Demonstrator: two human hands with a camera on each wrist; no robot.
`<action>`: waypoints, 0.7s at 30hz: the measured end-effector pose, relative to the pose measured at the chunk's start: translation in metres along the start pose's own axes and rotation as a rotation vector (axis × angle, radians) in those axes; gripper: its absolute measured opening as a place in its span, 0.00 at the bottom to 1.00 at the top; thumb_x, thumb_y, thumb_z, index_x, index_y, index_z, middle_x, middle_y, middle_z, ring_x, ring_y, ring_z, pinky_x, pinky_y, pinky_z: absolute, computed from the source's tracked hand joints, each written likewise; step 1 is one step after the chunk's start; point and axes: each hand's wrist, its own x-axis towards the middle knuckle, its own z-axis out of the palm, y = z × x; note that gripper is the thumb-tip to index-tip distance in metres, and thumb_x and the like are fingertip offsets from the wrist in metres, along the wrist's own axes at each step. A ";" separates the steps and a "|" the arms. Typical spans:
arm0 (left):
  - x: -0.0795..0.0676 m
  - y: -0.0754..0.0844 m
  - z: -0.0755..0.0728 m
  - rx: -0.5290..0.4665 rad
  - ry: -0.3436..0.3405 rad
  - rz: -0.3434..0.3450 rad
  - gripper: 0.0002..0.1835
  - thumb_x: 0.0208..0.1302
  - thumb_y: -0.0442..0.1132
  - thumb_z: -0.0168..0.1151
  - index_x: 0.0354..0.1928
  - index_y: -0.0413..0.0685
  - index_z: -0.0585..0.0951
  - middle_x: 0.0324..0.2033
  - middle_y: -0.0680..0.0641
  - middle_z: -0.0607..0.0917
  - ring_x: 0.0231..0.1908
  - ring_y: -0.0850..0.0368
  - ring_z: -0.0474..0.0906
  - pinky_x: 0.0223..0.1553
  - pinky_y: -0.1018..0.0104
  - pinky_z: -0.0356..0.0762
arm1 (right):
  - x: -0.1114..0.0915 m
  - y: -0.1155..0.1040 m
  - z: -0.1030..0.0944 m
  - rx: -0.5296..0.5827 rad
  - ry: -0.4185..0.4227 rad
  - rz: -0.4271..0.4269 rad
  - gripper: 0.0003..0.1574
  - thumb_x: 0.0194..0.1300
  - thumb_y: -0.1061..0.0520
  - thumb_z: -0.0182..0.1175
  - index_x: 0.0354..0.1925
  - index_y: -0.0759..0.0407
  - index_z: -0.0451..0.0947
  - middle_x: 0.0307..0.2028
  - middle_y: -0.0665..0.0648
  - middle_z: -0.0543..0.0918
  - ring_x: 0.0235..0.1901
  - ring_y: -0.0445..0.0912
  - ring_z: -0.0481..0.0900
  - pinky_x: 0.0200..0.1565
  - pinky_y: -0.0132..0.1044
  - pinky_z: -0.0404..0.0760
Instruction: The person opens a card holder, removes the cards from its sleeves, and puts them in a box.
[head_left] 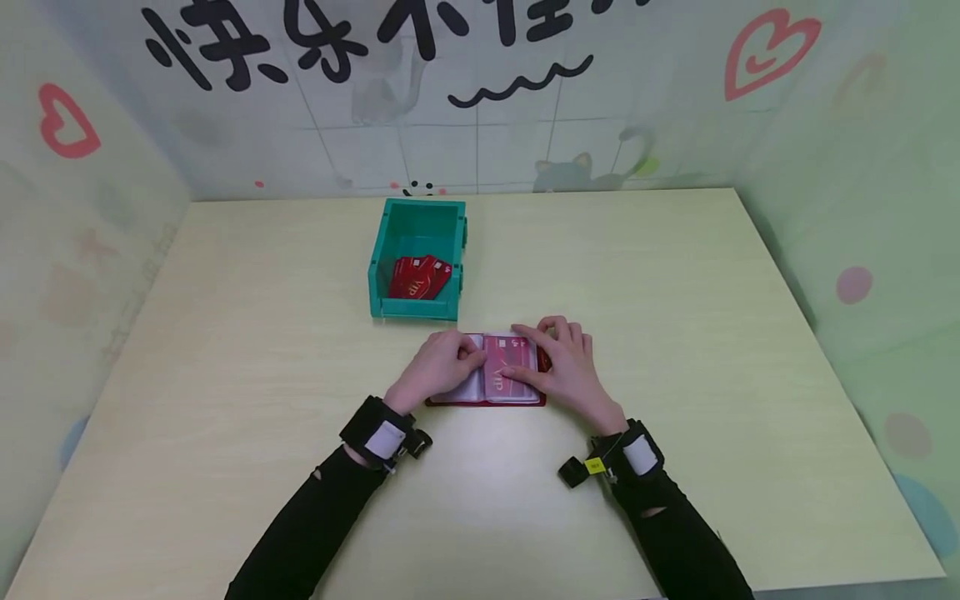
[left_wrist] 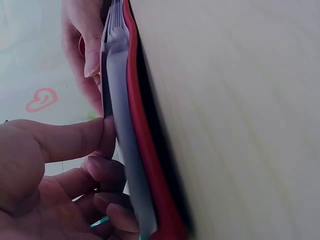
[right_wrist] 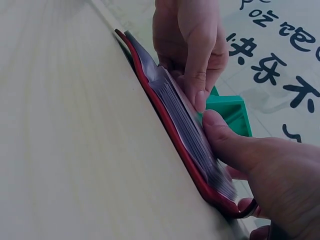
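Note:
A red card holder (head_left: 542,402) with clear plastic sleeves lies open on the table, its stacked pages (right_wrist: 185,135) seen edge-on in the right wrist view. A red VIP card (head_left: 495,379) shows through the sleeve of its right-hand page. My left hand (head_left: 444,365) pinches that sleeve's left edge near the fold, between thumb and finger; whether the card is also pinched is hidden. With its thumb on the sleeve and its other fingers around the far right side, my right hand (head_left: 566,364) holds the card holder. Both hands cover parts of it.
Behind the card holder stands a teal open box (head_left: 377,250) with several red VIP cards (head_left: 420,277) lying in its near end. The pale wooden table (head_left: 285,283) is bounded by printed panels (head_left: 480,150) at the back and both sides.

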 end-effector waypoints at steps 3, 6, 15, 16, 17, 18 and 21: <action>0.001 0.001 0.000 -0.008 -0.010 -0.020 0.12 0.65 0.41 0.61 0.26 0.43 0.80 0.20 0.47 0.73 0.28 0.53 0.70 0.26 0.66 0.63 | 0.000 0.001 -0.001 0.000 -0.006 -0.007 0.42 0.51 0.35 0.67 0.62 0.49 0.74 0.47 0.59 0.66 0.49 0.55 0.58 0.48 0.54 0.59; 0.001 0.002 0.000 -0.003 -0.017 -0.035 0.11 0.66 0.41 0.60 0.27 0.43 0.80 0.22 0.46 0.73 0.30 0.52 0.70 0.27 0.66 0.64 | -0.001 0.002 -0.002 0.003 -0.006 -0.012 0.42 0.52 0.35 0.67 0.62 0.48 0.75 0.47 0.59 0.65 0.49 0.55 0.58 0.47 0.54 0.58; -0.004 0.001 -0.003 0.032 -0.013 0.002 0.11 0.66 0.39 0.60 0.26 0.42 0.79 0.23 0.45 0.72 0.31 0.52 0.69 0.29 0.63 0.64 | 0.000 0.001 -0.001 0.003 -0.022 -0.005 0.42 0.51 0.34 0.67 0.62 0.47 0.74 0.48 0.58 0.65 0.50 0.55 0.58 0.48 0.54 0.58; -0.005 0.001 -0.004 0.033 -0.013 -0.003 0.11 0.66 0.39 0.60 0.26 0.42 0.79 0.23 0.45 0.72 0.31 0.52 0.69 0.30 0.63 0.64 | 0.000 0.001 -0.001 0.003 -0.025 -0.003 0.42 0.51 0.35 0.67 0.62 0.48 0.74 0.49 0.58 0.65 0.50 0.55 0.58 0.48 0.54 0.58; -0.006 0.000 -0.005 0.032 -0.011 -0.012 0.11 0.65 0.39 0.60 0.27 0.42 0.79 0.23 0.45 0.72 0.31 0.52 0.69 0.30 0.64 0.65 | 0.000 0.001 -0.001 0.004 -0.029 0.001 0.42 0.52 0.35 0.66 0.63 0.48 0.74 0.49 0.58 0.65 0.50 0.55 0.58 0.49 0.54 0.59; -0.007 0.000 -0.006 0.031 -0.011 -0.023 0.10 0.65 0.39 0.61 0.27 0.43 0.79 0.24 0.45 0.72 0.31 0.52 0.69 0.29 0.64 0.66 | 0.000 0.000 -0.002 0.004 -0.032 0.004 0.42 0.52 0.35 0.66 0.63 0.48 0.74 0.49 0.59 0.65 0.51 0.55 0.58 0.49 0.54 0.59; -0.010 -0.001 -0.008 0.023 -0.008 -0.056 0.10 0.65 0.39 0.61 0.28 0.43 0.79 0.25 0.45 0.73 0.32 0.52 0.70 0.29 0.64 0.67 | 0.000 -0.001 -0.003 0.010 -0.034 0.013 0.42 0.52 0.35 0.66 0.63 0.49 0.74 0.49 0.59 0.65 0.51 0.55 0.57 0.49 0.54 0.59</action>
